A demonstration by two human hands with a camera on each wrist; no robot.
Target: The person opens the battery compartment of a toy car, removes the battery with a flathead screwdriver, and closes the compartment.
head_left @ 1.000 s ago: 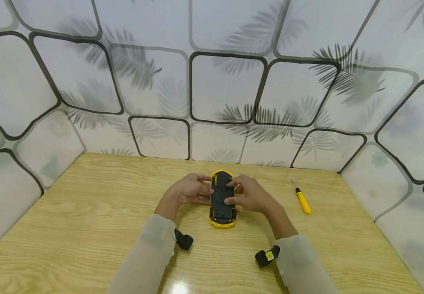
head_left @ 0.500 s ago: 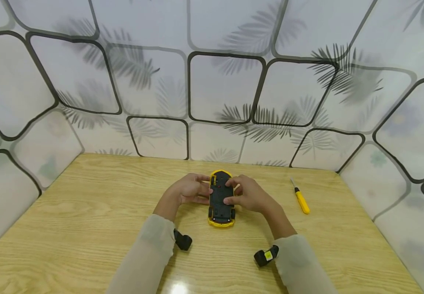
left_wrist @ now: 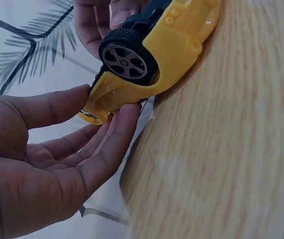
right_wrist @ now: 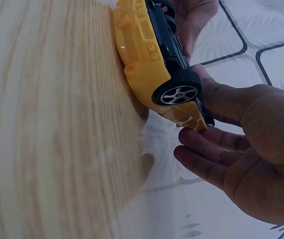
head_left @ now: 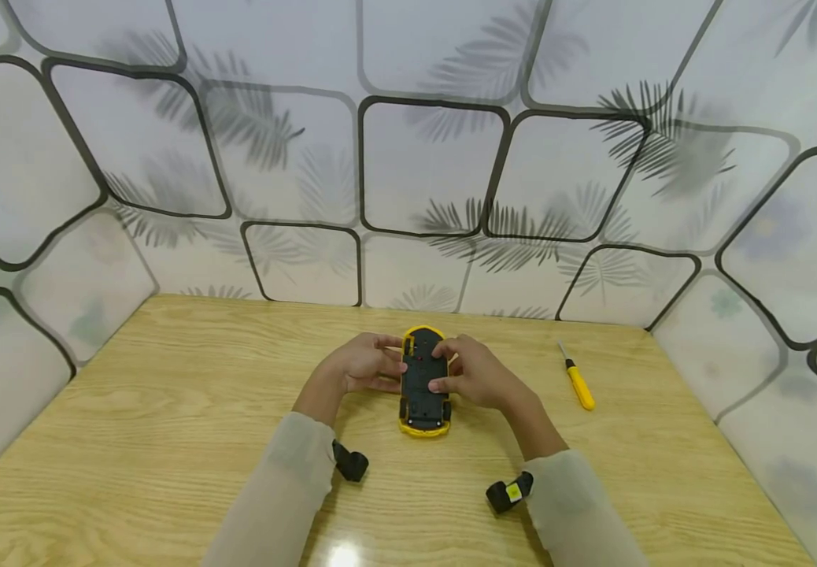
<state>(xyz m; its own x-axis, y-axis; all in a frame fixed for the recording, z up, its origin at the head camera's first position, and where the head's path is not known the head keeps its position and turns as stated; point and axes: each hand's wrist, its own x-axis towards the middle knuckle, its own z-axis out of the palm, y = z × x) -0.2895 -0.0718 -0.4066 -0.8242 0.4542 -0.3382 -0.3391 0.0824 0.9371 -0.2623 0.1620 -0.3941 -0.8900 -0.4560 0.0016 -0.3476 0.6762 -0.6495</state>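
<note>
A yellow toy car (head_left: 423,386) lies upside down, its black underside facing up, between the two hands. On its left side the left hand (head_left: 362,365) pinches the body, thumb at the underside's edge and fingers beneath, as the left wrist view shows at the car's yellow side (left_wrist: 176,55). From the other side the right hand (head_left: 481,373) grips the car, thumb and a fingertip on the black base. In the right wrist view a black wheel (right_wrist: 179,89) with silver spokes shows beside the right thumb. The car's roof is hidden underneath.
A screwdriver (head_left: 578,382) with a yellow handle lies on the wooden table (head_left: 189,409), right of the hands. Patterned panels (head_left: 423,173) enclose the table at the back and sides. Each wrist wears a small black camera, such as the left one (head_left: 350,463).
The whole head view has shifted very slightly. Both hands keep their hold on the toy car, with no clear change in its pose.
</note>
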